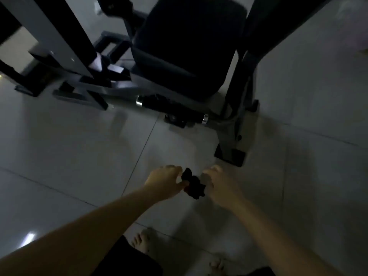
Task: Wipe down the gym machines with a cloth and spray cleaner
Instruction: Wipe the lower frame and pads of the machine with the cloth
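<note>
Bare tiled floor (79, 146) lay open around the hands (191, 182); ahead, the gym machine's padded seat (187, 46) and steel frame (237, 116) blocked passage.

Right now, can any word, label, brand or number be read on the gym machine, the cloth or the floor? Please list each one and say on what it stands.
No text can be read here; the view is dark and blurred.
Black seat pad: no label shows.
Grey machine frame: no brand or number shows.
Dark cloth, held between the left hand and the right hand: no print shows.
</note>
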### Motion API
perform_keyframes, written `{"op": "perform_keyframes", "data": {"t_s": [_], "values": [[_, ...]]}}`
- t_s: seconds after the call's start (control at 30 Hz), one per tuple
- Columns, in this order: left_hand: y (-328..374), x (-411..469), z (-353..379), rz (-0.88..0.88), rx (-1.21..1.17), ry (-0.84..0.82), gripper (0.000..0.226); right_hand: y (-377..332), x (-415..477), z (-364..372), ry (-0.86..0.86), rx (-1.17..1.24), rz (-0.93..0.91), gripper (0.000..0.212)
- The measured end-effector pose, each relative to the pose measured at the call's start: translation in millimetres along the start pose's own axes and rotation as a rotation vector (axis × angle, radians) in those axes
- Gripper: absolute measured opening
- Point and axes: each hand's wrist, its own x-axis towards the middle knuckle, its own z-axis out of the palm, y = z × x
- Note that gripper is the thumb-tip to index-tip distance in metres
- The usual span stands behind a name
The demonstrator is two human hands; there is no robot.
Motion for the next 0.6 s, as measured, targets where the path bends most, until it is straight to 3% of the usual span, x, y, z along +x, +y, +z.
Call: {"op": "perform_keyframes", "data": {"t_s": [0.07,0.13,0.23,0.33,0.37,0.43,0.53,0.6], "values": [[-13.6,29.3,39.3,-0.071,-0.014,-0.099,0.071,18.5,31.4,32.6,-0.024,0.14,0.022,0.049],[-27.1,56.8,71.7,-0.111,-0.097,-0.191,0.099,38.1,67.0,61.3,-0.13,0.223,0.178,0.056],[-42.3,92.5,110.8,-0.15,-0.292,-0.275,0.114,64.7,103.7,96.3,-0.237,0.26,0.249,0.081],[-53.2,114.9,130.6,-0.136,-0.333,-0.299,0.081,72.5,121.6,106.2,-0.316,0.273,0.23,0.079],[-55.9,121.8,132.9,-0.11,-0.311,-0.278,0.064,73.1,126.2,105.5,-0.324,0.279,0.224,0.064],[-55.3,129.8,135.2,-0.076,-0.31,-0.238,0.034,72.7,131.5,105.8,-0.311,0.204,0.203,0.014],[-48.8,123.6,122.7,-0.06,-0.353,-0.212,0.022,68.8,124.4,97.6,-0.276,0.175,0.244,0.035],[-46.2,115.2,112.8,-0.083,-0.432,-0.222,0.016,64.1,115.0,89.5,-0.263,0.176,0.254,0.032]]}}
